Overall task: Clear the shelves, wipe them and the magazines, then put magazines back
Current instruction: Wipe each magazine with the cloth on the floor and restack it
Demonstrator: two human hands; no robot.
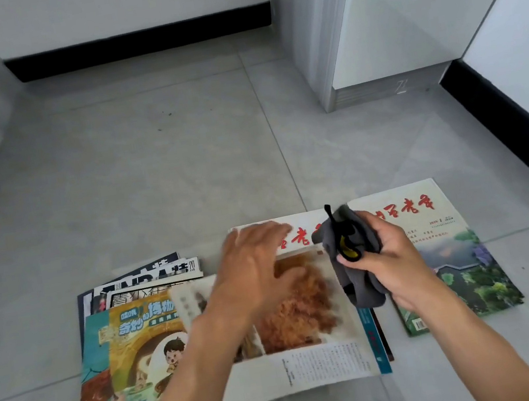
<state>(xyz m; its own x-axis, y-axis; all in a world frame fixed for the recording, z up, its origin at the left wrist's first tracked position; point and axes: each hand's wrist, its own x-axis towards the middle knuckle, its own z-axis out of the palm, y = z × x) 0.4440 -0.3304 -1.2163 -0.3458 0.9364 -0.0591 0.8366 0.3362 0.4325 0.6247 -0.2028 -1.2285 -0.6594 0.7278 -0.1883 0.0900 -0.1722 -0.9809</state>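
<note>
wiping magazines on the floor

head view: the white-covered magazine with a brown picture (309, 314) lies on the grey tiled floor (181, 165), between a fanned pile of colourful magazines (131, 329) and a green landscape-cover magazine (459, 259). risk: glossy covers may slide or crease under a hard wipe if not pinned. the left hand (253, 271) reaches flat over it, fingers straight. the right hand (390, 256) clutches a bunched grey cloth (351, 256), its grip closed tight.
</note>
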